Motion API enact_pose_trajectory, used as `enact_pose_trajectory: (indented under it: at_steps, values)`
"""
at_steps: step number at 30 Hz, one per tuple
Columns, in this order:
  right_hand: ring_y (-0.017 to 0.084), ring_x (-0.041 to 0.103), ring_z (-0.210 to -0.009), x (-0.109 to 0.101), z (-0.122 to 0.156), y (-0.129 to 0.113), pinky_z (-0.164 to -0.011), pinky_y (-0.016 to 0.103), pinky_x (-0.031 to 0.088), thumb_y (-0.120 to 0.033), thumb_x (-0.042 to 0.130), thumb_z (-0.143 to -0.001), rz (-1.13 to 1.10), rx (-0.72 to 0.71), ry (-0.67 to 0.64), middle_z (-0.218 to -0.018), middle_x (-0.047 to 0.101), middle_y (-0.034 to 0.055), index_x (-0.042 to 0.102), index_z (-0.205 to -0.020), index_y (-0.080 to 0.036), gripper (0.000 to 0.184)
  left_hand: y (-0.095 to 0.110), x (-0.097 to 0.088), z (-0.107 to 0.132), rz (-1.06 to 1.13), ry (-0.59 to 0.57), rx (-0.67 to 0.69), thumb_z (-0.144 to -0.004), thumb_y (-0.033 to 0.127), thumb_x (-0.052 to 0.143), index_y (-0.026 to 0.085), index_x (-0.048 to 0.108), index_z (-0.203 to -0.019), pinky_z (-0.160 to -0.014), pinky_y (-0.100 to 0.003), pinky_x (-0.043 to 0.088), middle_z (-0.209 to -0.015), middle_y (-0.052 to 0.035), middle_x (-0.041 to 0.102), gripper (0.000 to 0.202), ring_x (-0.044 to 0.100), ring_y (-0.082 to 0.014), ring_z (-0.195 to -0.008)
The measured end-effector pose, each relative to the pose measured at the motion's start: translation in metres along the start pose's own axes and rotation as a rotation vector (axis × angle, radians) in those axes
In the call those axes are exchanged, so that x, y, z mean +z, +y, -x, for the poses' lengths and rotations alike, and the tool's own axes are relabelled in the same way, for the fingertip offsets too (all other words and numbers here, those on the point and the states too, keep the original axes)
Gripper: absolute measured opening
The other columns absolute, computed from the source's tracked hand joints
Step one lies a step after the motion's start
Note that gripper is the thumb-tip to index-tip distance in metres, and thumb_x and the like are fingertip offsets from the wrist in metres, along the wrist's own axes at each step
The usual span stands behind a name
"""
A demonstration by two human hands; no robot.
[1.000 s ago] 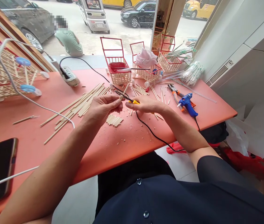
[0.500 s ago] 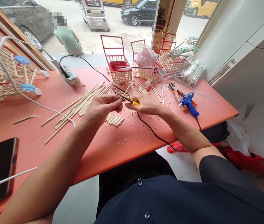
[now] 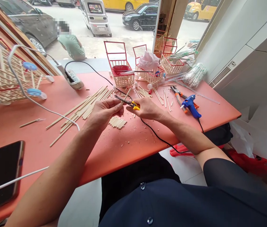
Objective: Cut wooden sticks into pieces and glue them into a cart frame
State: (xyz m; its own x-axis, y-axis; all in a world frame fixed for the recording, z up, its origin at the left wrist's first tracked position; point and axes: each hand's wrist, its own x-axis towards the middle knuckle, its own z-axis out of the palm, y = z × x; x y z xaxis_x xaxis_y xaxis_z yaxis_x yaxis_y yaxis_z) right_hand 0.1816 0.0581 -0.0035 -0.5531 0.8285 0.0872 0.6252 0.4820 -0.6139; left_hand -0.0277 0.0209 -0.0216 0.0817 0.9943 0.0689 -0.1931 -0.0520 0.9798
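Observation:
My left hand (image 3: 106,113), fingers pinched, holds a short thin wooden stick (image 3: 126,96) tilted upward over the table. My right hand (image 3: 146,108) is closed around yellow-handled long-nose pliers (image 3: 131,103). Their dark jaws point left and cross the stick by my left fingertips; whether they bite into it I cannot tell. Below my hands lies a neat row of short cut sticks (image 3: 117,122), with wood crumbs around it. Left of them is a bundle of long wooden sticks (image 3: 93,104).
Small stick-built carts (image 3: 121,72) with red handles line the back; a larger one (image 3: 10,78) stands left. A blue glue gun (image 3: 191,105) and orange-handled pliers (image 3: 177,94) lie right. A phone (image 3: 2,173), white cable (image 3: 41,105) and power strip (image 3: 74,78) are left. Outside, a person (image 3: 71,45) sits.
The view has shifted slightly, so the table's left side shows more. Both hands stay together, the stick and pliers still between them; the jaws appear turned a little.

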Motion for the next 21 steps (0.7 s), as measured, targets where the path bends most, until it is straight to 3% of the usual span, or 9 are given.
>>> enact_pose_trajectory:
  at_steps: [3, 7, 13, 17, 21]
  values:
    - [0.011, 0.042, -0.069, 0.004, -0.001, 0.002, -0.071, 0.031, 0.028, -0.045, 0.069, -0.105, -0.022, -0.034, 0.048, -0.069, 0.049, -0.0043, 0.047, -0.072, -0.022, 0.046, 0.001, 0.001, 0.0, 0.016, 0.009, 0.005, -0.056, 0.052, 0.114, 0.015, 0.087, -0.077, -0.056, -0.026, 0.054, -0.063, -0.0046, 0.071, 0.05, 0.063, -0.0126, -0.056]
    - [0.012, 0.042, -0.071, 0.001, -0.003, 0.0, -0.072, 0.031, 0.029, -0.061, 0.069, -0.105, -0.069, -0.075, 0.077, -0.072, 0.051, -0.0034, 0.049, -0.076, -0.023, 0.052, 0.008, -0.003, 0.0, 0.03, -0.004, 0.03, -0.055, 0.058, 0.115, 0.017, 0.087, -0.079, -0.057, -0.026, 0.056, -0.065, -0.0042, 0.072, 0.055, 0.064, -0.0131, -0.058]
    - [0.012, 0.042, -0.07, -0.006, -0.005, 0.001, -0.071, 0.032, 0.028, -0.074, 0.071, -0.102, -0.024, -0.015, 0.056, -0.07, 0.05, -0.0038, 0.049, -0.073, -0.022, 0.064, 0.016, -0.016, -0.003, -0.115, -0.043, -0.037, -0.057, 0.06, 0.114, 0.017, 0.083, -0.076, -0.06, -0.025, 0.057, -0.066, -0.004, 0.072, 0.055, 0.066, -0.0138, -0.062]
    - [0.01, 0.04, -0.068, -0.008, -0.006, 0.004, -0.067, 0.029, 0.029, -0.076, 0.071, -0.103, -0.123, 0.016, -0.059, -0.067, 0.045, -0.0051, 0.048, -0.068, -0.021, 0.069, 0.015, -0.017, -0.002, -0.121, -0.065, -0.071, -0.059, 0.06, 0.113, 0.017, 0.081, -0.075, -0.062, -0.025, 0.057, -0.066, -0.0038, 0.071, 0.056, 0.066, -0.0131, -0.062]
    - [0.01, 0.051, -0.062, -0.017, -0.003, -0.003, -0.059, 0.024, 0.035, -0.072, 0.069, -0.107, -0.269, 0.124, -0.25, -0.07, 0.059, -0.0032, 0.066, -0.085, -0.017, 0.059, 0.012, -0.014, -0.002, -0.047, -0.09, -0.096, -0.057, 0.058, 0.115, 0.016, 0.082, -0.076, -0.062, -0.026, 0.058, -0.066, -0.0045, 0.071, 0.057, 0.066, -0.0137, -0.062]
